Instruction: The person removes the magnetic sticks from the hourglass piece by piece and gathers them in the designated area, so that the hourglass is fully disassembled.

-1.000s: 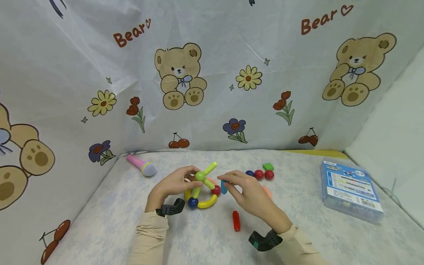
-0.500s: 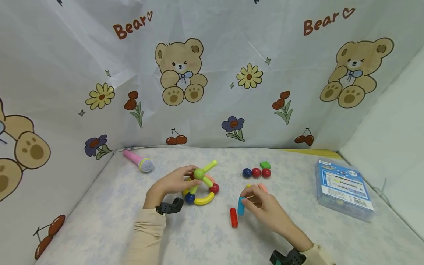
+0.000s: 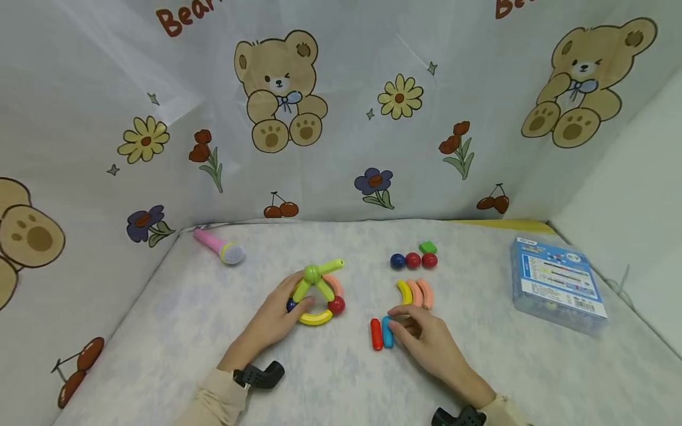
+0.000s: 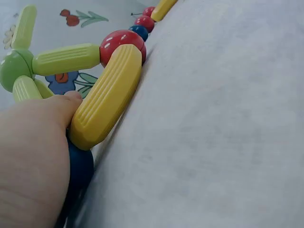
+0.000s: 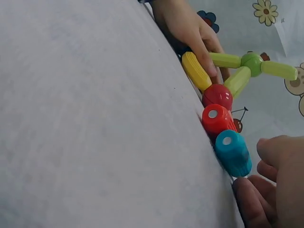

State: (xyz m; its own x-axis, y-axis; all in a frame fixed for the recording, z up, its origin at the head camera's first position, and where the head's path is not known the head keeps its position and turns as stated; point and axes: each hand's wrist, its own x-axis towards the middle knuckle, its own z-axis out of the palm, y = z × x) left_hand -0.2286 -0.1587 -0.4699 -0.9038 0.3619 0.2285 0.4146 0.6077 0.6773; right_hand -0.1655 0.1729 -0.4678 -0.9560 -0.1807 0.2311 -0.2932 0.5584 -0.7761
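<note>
My left hand (image 3: 272, 316) grips a magnetic ball-and-stick model (image 3: 315, 319) at its left side, the thumb at the front and the other fingers partly hidden behind. Its base is a ring of curved rods and balls, with a red ball (image 4: 122, 46) and a yellow curved rod (image 4: 108, 97) in the left wrist view. Green rods rise to a green ball (image 3: 311, 274), and one more sticks out from it. A blue rod (image 5: 232, 152) lies beside a red rod (image 3: 376, 334). Close by on its right is my right hand (image 3: 428, 343), fingers loosely bent, holding nothing.
Behind the rods lie a yellow curved rod (image 3: 404, 292) and two pink ones (image 3: 425, 291). Farther back sit a blue ball (image 3: 397, 261), two red balls (image 3: 412, 260) and a green block (image 3: 428, 247). A toy microphone (image 3: 218, 245) lies back left; a plastic box (image 3: 559, 290) stands right.
My right hand has carried the blue rod away from the model, laid it beside the red rod and let go. My left hand has shifted its grip lower, and the model has turned.
</note>
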